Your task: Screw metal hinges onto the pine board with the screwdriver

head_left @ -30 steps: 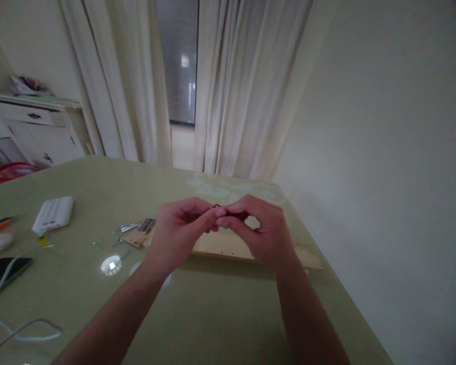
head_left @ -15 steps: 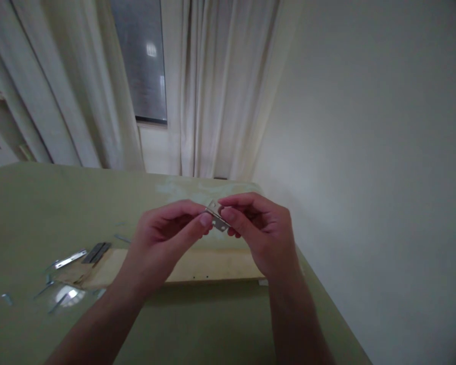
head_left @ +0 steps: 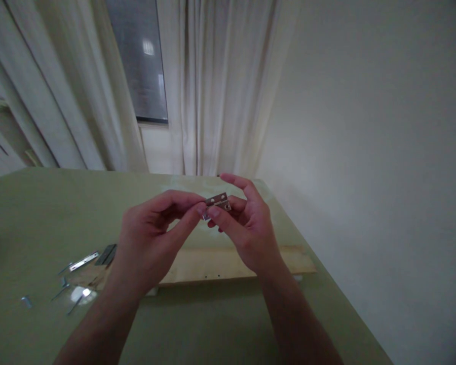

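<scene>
A small silver metal hinge [head_left: 217, 202] with screw holes is held up in front of me, above the green table [head_left: 41, 213]. My left hand [head_left: 152, 238] pinches its left end between thumb and forefinger. My right hand [head_left: 243, 228] grips its right part with thumb and middle fingers, while the index finger is lifted off above it. Under both hands a pale wooden board [head_left: 228, 263] lies flat on the table.
Left of the board lie another flat hinge [head_left: 83, 261], a dark hinge [head_left: 106, 253] and several loose screws [head_left: 66, 291]. White curtains [head_left: 213, 86] and a dark window [head_left: 140, 56] stand behind the table; a plain wall [head_left: 365, 152] runs along the right edge.
The hinge has come out from between my fingers and turned flat toward me; my right index finger has lifted off it. The view swung right, dropping the phone, cable and white case out of sight.
</scene>
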Demonstrator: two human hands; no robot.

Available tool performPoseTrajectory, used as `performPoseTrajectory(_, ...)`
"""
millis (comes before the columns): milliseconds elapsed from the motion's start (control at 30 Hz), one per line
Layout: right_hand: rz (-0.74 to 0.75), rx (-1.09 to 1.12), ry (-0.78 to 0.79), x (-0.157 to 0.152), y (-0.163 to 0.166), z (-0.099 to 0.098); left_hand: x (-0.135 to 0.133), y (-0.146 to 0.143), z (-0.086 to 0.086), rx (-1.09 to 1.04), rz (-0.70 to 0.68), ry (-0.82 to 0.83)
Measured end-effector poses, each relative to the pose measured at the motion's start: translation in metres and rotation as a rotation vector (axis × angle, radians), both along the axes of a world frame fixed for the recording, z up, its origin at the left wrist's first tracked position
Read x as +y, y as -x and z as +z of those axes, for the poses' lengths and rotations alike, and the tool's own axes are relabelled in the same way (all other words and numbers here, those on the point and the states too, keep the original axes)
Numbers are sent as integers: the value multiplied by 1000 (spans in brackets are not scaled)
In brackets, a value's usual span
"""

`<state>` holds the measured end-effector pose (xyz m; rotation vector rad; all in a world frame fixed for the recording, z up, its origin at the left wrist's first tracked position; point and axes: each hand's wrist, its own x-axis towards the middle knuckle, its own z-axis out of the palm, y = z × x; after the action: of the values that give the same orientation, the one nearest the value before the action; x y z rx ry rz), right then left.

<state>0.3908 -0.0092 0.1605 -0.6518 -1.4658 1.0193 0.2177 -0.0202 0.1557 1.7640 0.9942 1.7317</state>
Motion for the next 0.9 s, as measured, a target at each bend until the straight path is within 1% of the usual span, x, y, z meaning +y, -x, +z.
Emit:
performPoseTrajectory(100, 9, -54, -11, -7, -1, 4, -3, 3, 2, -3, -69, 35)
performPoseTrajectory(167, -29, -71, -48, -15, -3, 7, -8, 2, 4, -10, -93, 38)
performPoseTrajectory(233, -103, -86, -112, -26, -5, 10, -15, -1, 7, -5, -72, -14)
performPoseTrajectory(300, -188, -133, -181, -35, -6, 9, -21, -5, 8, 8, -19, -90)
performPoseTrajectory(367, -229, -189, -205, -40, -9, 3, -23, -10, 4, 33, 5, -119)
performPoseTrajectory(400, -226, -208, -187, -41, -11, -5, -24, -12, -2, 48, 4, -106)
performPoseTrajectory(467, -193, -213, -111, -42, -16, -28, -25, -16, -22, 92, 9, -67)
performPoseTrajectory(533, -214, -260, -49, -44, -23, -61, -27, -18, -51, 158, 85, -60)
performPoseTrajectory(567, -231, -294, -36, -46, -27, -79, -29, -19, -68, 225, 106, -64)
performPoseTrajectory(633, -229, -323, 11, -54, -35, -114, -36, -17, -101, 356, 71, -79)
performPoseTrajectory(700, -254, -318, 72, -64, -41, -141, -42, -14, -129, 397, 21, -128)
performPoseTrajectory(733, -267, -306, 98, -69, -42, -150, -45, -12, -140, 397, 4, -132)
performPoseTrajectory(800, -275, -270, 135, -77, -42, -160, -49, -8, -156, 390, -28, -105)
performPoseTrajectory(900, -264, -256, 142, -83, -39, -161, -52, -6, -169, 395, -73, -17)
